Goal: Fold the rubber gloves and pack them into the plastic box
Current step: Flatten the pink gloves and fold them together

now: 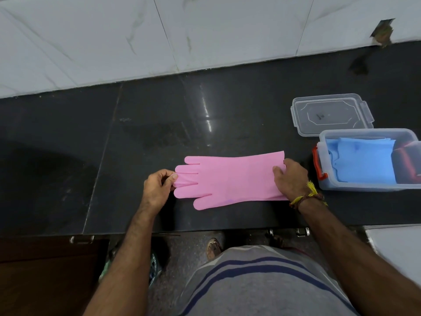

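Note:
A pink rubber glove (230, 179) lies flat on the black counter (159, 137), fingers pointing left and cuff to the right. My left hand (158, 187) pinches the tips of its middle fingers. My right hand (291, 179) grips the cuff edge. To the right stands the clear plastic box (364, 187) with red latches. Inside it lies a folded blue glove (362, 160), with something dark red beside it.
The box's clear lid (330, 114) lies on the counter behind the box. A white marble wall (159, 35) rises behind the counter. The counter's front edge runs just below the glove, with my legs and the floor beneath.

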